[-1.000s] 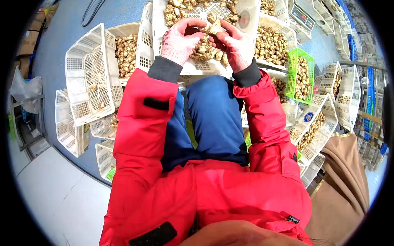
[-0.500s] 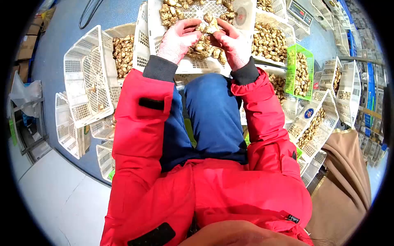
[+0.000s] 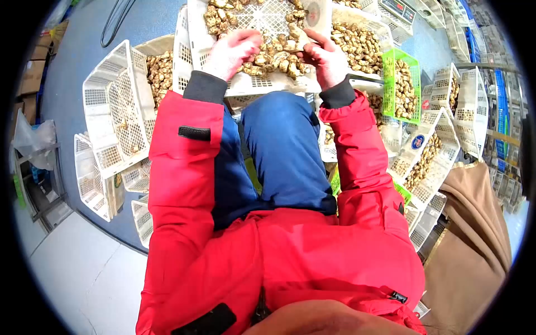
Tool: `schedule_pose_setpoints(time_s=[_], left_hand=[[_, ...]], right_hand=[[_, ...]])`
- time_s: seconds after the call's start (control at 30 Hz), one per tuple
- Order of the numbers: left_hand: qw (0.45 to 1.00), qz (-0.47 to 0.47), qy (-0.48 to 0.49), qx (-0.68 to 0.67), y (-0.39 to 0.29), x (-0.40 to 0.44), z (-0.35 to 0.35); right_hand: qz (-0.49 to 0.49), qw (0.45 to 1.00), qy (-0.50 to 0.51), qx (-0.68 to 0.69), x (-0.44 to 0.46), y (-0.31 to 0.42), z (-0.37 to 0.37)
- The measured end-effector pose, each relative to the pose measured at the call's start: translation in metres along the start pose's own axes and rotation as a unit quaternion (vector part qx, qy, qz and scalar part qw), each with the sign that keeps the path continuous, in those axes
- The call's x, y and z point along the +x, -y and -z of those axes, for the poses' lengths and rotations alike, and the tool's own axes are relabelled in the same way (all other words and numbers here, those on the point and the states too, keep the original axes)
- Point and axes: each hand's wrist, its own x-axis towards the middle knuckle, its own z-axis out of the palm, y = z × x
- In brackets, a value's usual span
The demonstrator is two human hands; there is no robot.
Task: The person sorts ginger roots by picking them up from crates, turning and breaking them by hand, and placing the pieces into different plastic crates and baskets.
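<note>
Straight ahead is a white plastic crate [image 3: 196,34] holding lumpy brown-and-cream pieces [image 3: 273,57] that look like mushrooms. Over its left part is my left hand [image 3: 231,53], fingers curled together; whether anything sits in them I cannot make out. My right hand [image 3: 326,56] is at the crate's right side, with thumb and fingers closed on a pale, tapered mushroom [image 3: 300,38]. More of the same pieces lie below and between the hands. Part of the crate's mesh floor shows beyond them.
Filled white crates stand left [image 3: 159,72] and right [image 3: 360,47]. A green basket [image 3: 401,84] of the same pieces is at right, a digital scale [image 3: 398,8] behind it. A tilted white crate [image 3: 125,106] stands at far left. Brown cloth [image 3: 469,218] hangs lower right.
My hands were together around a pale piece over the crate. Now they are apart: the left has drawn left, and the right keeps a pale piece. The view has shifted slightly.
</note>
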Motion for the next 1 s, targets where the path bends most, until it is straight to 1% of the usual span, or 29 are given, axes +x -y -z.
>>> schedule_pose_setpoints(time_s=[0.03,0.07,0.13,0.17,0.2,0.27,0.3,0.33,0.4,0.47,0.5,0.53,0.6,0.7,0.73,0.77,0.83,0.93,0.97,1.0], left_hand=[[0.999,0.010,0.021,0.022,0.007,0.001,-0.001],[0.997,0.041,0.025,0.059,0.005,0.000,-0.006],[0.997,0.044,0.017,0.060,0.007,0.001,-0.008],[0.997,0.024,-0.031,0.066,0.007,0.002,-0.008],[0.999,0.007,-0.035,0.027,0.007,0.000,-0.005],[0.996,-0.010,-0.015,0.086,0.007,0.000,0.002],[0.999,0.013,-0.006,0.034,0.007,-0.001,0.000],[0.998,0.025,-0.007,0.061,0.004,-0.003,-0.002],[0.998,0.039,0.031,0.046,0.004,-0.002,0.001],[0.992,0.059,0.029,0.104,-0.003,-0.004,-0.002],[0.998,0.043,0.031,0.047,0.005,-0.002,0.000],[0.996,0.051,0.043,0.059,0.003,-0.002,0.002],[0.997,0.059,0.030,0.047,0.004,-0.003,0.001],[0.994,0.056,0.039,0.086,0.002,-0.002,0.002],[0.995,0.054,0.042,0.073,0.004,-0.001,0.003],[0.996,0.052,0.045,0.060,0.008,0.000,0.004],[0.996,0.056,0.057,0.041,0.011,0.003,0.005],[0.996,0.058,0.039,0.062,0.010,0.002,0.003],[0.991,0.054,0.026,0.118,0.000,-0.003,-0.002],[0.991,0.046,0.029,0.123,0.000,-0.003,-0.002]], right_hand=[[-0.003,1.000,0.003,0.002,-0.002,0.003,-0.011],[-0.008,0.999,0.038,0.018,0.003,-0.002,-0.018],[0.005,0.996,0.090,0.024,0.003,-0.007,-0.031],[-0.009,0.994,0.104,0.034,0.004,-0.009,-0.034],[0.003,0.994,0.110,0.018,0.007,-0.009,-0.036],[0.027,0.992,0.120,-0.017,0.012,-0.003,-0.038],[0.033,0.992,0.124,0.005,0.011,0.000,-0.043],[0.034,0.991,0.131,-0.006,0.014,0.000,-0.041],[0.036,0.987,0.153,-0.029,0.014,-0.001,-0.040],[0.025,0.989,0.144,-0.028,0.018,-0.005,-0.037],[0.014,0.989,0.147,-0.001,0.018,-0.008,-0.037],[0.001,0.990,0.143,0.019,0.018,-0.010,-0.036],[-0.024,0.989,0.131,0.059,0.012,-0.005,-0.039],[-0.038,0.982,0.150,0.107,0.016,-0.016,-0.033],[-0.043,0.978,0.157,0.126,0.018,-0.019,-0.030],[-0.045,0.984,0.144,0.091,0.018,-0.019,-0.032],[-0.056,0.981,0.136,0.125,0.017,-0.019,-0.033],[-0.073,0.975,0.128,0.164,0.018,-0.022,-0.031],[-0.080,0.976,0.118,0.166,0.016,-0.021,-0.033],[-0.086,0.976,0.109,0.168,0.015,-0.020,-0.034]])
